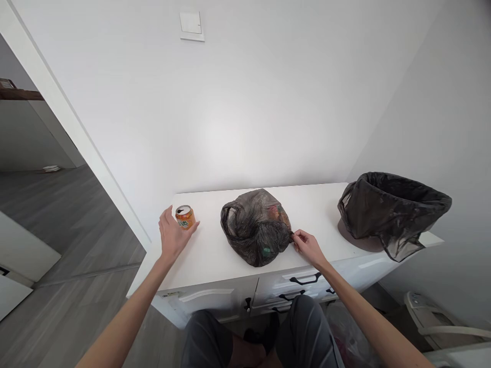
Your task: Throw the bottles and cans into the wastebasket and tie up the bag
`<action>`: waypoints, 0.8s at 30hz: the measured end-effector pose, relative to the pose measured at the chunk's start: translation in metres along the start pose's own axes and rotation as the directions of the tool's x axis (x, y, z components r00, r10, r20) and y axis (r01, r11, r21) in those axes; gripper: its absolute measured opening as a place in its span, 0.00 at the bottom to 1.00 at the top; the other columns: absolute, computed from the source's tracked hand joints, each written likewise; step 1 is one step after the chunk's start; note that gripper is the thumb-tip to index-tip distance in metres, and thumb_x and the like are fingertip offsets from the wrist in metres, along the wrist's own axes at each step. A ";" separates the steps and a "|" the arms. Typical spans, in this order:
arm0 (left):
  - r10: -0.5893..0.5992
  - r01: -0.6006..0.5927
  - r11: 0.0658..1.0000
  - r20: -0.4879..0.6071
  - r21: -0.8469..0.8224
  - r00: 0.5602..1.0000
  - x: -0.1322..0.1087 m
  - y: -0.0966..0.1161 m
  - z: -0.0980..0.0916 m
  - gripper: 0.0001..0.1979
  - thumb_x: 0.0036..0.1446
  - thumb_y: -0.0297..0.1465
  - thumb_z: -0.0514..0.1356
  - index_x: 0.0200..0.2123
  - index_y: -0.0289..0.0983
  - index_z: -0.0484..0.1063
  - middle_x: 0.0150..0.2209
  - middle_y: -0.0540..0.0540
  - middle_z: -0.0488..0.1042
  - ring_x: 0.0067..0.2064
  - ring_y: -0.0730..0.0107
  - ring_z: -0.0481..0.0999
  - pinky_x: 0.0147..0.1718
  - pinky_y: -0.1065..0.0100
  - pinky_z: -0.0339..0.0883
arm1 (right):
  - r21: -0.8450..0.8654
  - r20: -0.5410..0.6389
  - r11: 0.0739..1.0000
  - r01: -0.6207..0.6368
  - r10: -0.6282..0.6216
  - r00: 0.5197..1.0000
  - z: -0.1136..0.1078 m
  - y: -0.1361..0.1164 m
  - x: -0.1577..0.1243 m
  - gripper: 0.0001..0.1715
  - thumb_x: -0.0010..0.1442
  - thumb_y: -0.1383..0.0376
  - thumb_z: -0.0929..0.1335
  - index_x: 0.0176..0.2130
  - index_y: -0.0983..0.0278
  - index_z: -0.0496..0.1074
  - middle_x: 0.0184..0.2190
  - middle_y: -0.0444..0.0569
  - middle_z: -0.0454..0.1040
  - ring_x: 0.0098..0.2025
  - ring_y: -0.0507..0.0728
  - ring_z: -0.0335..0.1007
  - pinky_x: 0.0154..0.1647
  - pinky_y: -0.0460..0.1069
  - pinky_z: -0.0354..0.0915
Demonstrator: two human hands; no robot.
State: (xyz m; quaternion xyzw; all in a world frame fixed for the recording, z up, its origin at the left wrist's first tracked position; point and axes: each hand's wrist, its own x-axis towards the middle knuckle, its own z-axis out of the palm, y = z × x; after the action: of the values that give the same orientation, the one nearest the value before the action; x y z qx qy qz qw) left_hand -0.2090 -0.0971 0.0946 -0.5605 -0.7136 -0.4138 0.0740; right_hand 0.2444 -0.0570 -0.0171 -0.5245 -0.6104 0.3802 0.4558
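On the white cabinet top stands an orange drink can (pixel 186 219), upright, with its top opened. My left hand (pixel 173 236) is spread around the near side of the can, thumb on the right and fingers on the left. A small gap shows between the fingers and the can; whether the thumb touches it I cannot tell. A filled black garbage bag (pixel 253 230) lies in the middle, its contents showing faintly through the thin plastic. At its right edge my right hand (pixel 307 245) pinches a gathered bit of the bag.
A brown trash bin (pixel 355 237) lined with a black bag (pixel 387 209) stands at the right end of the cabinet (pixel 215 271). Behind is a wall with a light switch (pixel 191 24). Drawers with dark handles face my knees. A doorway opens at left.
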 end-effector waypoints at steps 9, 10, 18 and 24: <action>0.695 -0.681 0.715 0.273 -0.159 0.665 -0.061 0.102 0.004 0.12 0.71 0.28 0.51 0.51 0.40 0.72 0.50 0.41 0.79 0.56 0.55 0.76 0.56 0.52 0.70 | 0.080 -0.008 0.997 0.017 -0.017 1.000 -0.010 0.007 0.000 0.25 0.59 0.42 0.69 0.28 0.58 0.68 0.17 0.43 0.68 0.22 0.56 0.63 0.27 0.50 0.60; 0.699 -0.686 0.705 0.339 -0.181 0.630 -0.063 0.110 0.012 0.13 0.71 0.27 0.50 0.51 0.39 0.72 0.50 0.40 0.79 0.56 0.55 0.76 0.57 0.51 0.70 | 0.095 -0.011 0.995 0.012 -0.011 1.000 -0.011 0.008 0.001 0.24 0.60 0.42 0.69 0.28 0.58 0.68 0.17 0.43 0.68 0.22 0.56 0.62 0.27 0.50 0.60; 0.677 -0.547 0.730 0.543 -0.409 0.497 -0.076 0.143 0.055 0.23 0.67 0.22 0.47 0.60 0.39 0.69 0.64 0.36 0.69 0.59 0.59 0.75 0.56 0.57 0.74 | 0.198 -0.005 0.980 0.008 -0.008 1.000 -0.016 0.013 0.008 0.20 0.61 0.47 0.69 0.29 0.59 0.68 0.18 0.41 0.68 0.23 0.55 0.62 0.29 0.50 0.59; 0.677 -0.491 0.736 0.491 -0.467 0.548 -0.089 0.158 0.071 0.26 0.65 0.20 0.46 0.62 0.39 0.69 0.65 0.38 0.69 0.63 0.58 0.73 0.62 0.54 0.70 | 0.199 -0.019 0.979 0.035 -0.031 0.999 -0.021 0.009 0.008 0.19 0.62 0.49 0.69 0.29 0.58 0.67 0.19 0.41 0.68 0.24 0.54 0.63 0.30 0.49 0.60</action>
State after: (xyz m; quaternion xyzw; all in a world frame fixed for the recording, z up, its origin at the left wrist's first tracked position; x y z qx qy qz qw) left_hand -0.0152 -0.1099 0.0782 -0.8762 -0.3990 -0.2451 -0.1144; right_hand 0.2669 -0.0481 -0.0187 -0.4689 -0.5741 0.4276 0.5173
